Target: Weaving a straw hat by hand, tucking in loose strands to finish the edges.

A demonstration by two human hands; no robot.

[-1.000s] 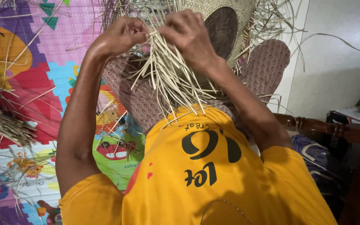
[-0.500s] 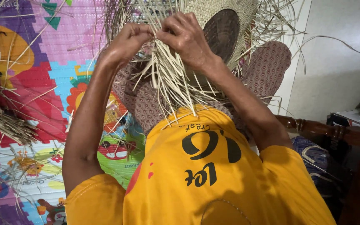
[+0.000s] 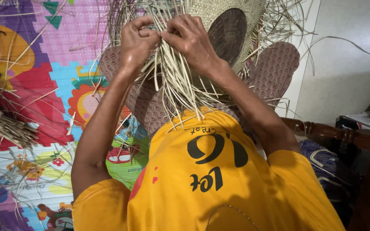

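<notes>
The left hand [image 3: 137, 39] and the right hand [image 3: 191, 39], apart a second ago, have been brought together until the fingertips meet over the loose straw strands [image 3: 174, 81]. The strands, fanned out before, are now gathered into a tighter bundle beneath them.

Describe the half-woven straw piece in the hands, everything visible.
The woven straw piece is pale tan, tightly plaited, with a darker round patch at its middle. Loose unwoven strips fan out from its edges and hang down over the patterned lap. The left hand and right hand pinch strips together at its near edge.
</notes>
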